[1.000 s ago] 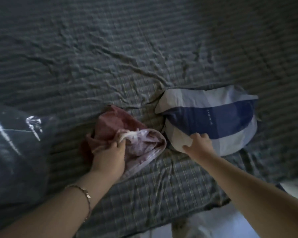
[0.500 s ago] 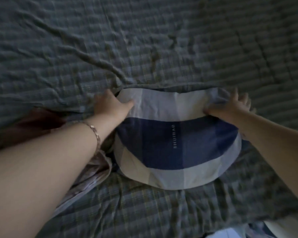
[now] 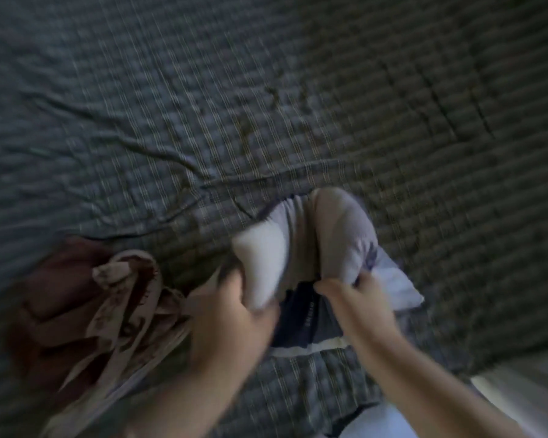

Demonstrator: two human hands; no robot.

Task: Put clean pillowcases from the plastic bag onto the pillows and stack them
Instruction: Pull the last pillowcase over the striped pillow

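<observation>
A pillow (image 3: 339,235) in a blue, grey and white block-pattern case lies bunched and folded up on the bed, near its front edge. My left hand (image 3: 234,314) grips the pillow's white left end. My right hand (image 3: 358,298) pinches the case fabric at the pillow's right side, above the dark blue band (image 3: 301,324). To the left lies a crumpled maroon and pale pink pillowcase (image 3: 102,308), apart from both hands. The frame is blurred by motion. The plastic bag is out of view.
A wrinkled grey-blue striped bedsheet (image 3: 266,105) covers the bed across the whole upper part of the view. The bed's front edge runs along the bottom right, with a pale floor (image 3: 519,387) beyond it.
Both hands left the pillow's far corners and came nearer. The pillow, flat before, is now bunched and folded between them. The view shifted, so the maroon pillowcase shows again at the left.
</observation>
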